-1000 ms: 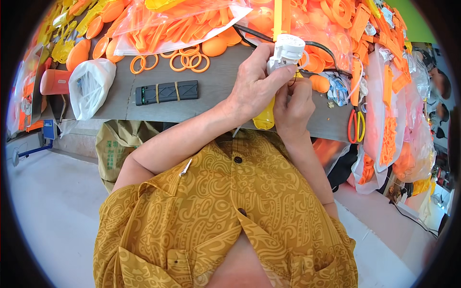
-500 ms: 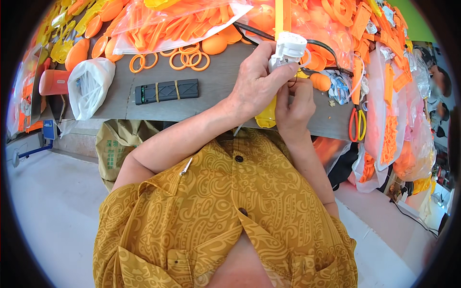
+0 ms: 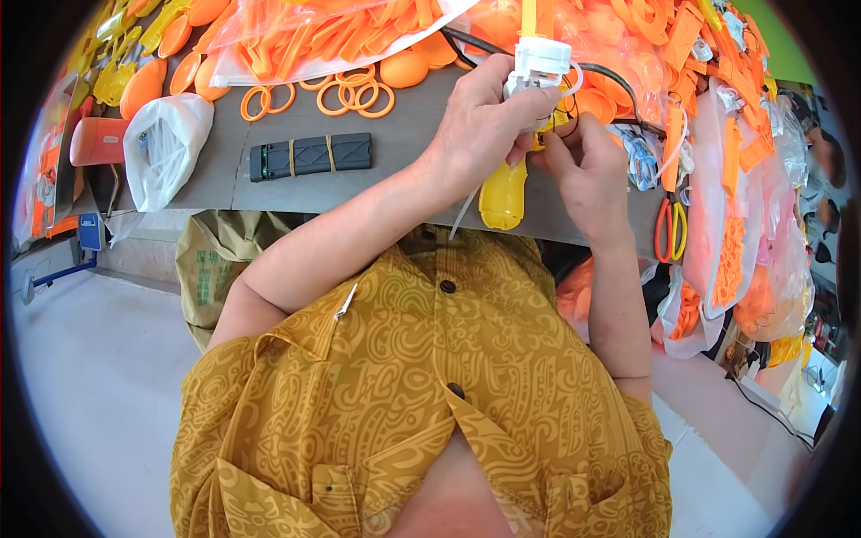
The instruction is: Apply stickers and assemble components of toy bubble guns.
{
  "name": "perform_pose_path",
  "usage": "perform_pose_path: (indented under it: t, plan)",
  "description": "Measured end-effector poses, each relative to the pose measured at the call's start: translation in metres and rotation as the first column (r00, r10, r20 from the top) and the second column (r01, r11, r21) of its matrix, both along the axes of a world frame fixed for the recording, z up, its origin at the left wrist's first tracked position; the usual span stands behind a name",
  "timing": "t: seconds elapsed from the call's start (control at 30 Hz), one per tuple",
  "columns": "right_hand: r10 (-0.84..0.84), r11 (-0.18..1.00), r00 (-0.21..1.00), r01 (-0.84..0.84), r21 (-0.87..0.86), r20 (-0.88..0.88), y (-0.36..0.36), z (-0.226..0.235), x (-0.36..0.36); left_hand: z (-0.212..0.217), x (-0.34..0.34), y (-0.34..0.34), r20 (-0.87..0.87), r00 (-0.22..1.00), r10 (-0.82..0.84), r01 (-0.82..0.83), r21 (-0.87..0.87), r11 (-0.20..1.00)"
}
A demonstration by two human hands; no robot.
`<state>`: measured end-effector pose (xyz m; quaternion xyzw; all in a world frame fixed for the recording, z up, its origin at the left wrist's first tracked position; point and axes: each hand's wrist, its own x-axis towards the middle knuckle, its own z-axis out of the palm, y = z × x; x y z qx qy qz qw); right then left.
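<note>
My left hand [image 3: 484, 112] is closed around a white round plastic housing [image 3: 542, 59], its thumb pressed across the front. A yellow plastic casing [image 3: 502, 195] extends below it toward me, and an orange-yellow strip [image 3: 529, 18] rises above it. Close on the right, my right hand [image 3: 590, 170] has thumb and fingers bent together in a pinch by the casing's upper part. What lies between those fingertips is too small to make out. Near them a thin dark wire loops beside the housing.
Orange parts in clear bags [image 3: 332, 45] cover the table's back. Orange rings [image 3: 359, 94], a dark rubber-banded block [image 3: 310, 157] and a white bag of thin sticks [image 3: 168, 148] lie to the left. Scissors with red and yellow handles [image 3: 669, 231] hang by the right edge.
My right hand has shifted right and turned, uncovering more of the yellow casing. My left hand keeps its hold on the white housing. The whole view has shifted slightly.
</note>
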<state>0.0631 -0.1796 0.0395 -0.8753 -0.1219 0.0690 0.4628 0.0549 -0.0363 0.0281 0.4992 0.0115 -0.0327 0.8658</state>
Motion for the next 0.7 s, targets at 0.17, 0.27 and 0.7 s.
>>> perform_pose_path:
  t: [0.17, 0.27, 0.7]
  plan:
    - [0.259, 0.907, 0.807, -0.014, -0.421, 0.531, 0.009, -0.006, -0.006, -0.001, 0.0, 0.0, -0.057, 0.998, -0.023, 0.026, 0.039, 0.999]
    - [0.275, 0.898, 0.789, -0.008, -0.439, 0.549, 0.011, -0.009, -0.009, -0.004, 0.002, 0.0, -0.004, 1.0, 0.008, -0.008, 0.023, 1.0]
    - [0.313, 0.929, 0.798, -0.147, -0.338, 0.515, 0.004, -0.009, 0.001, -0.005, 0.002, -0.001, 0.02, 1.0, 0.006, -0.007, 0.068, 0.998]
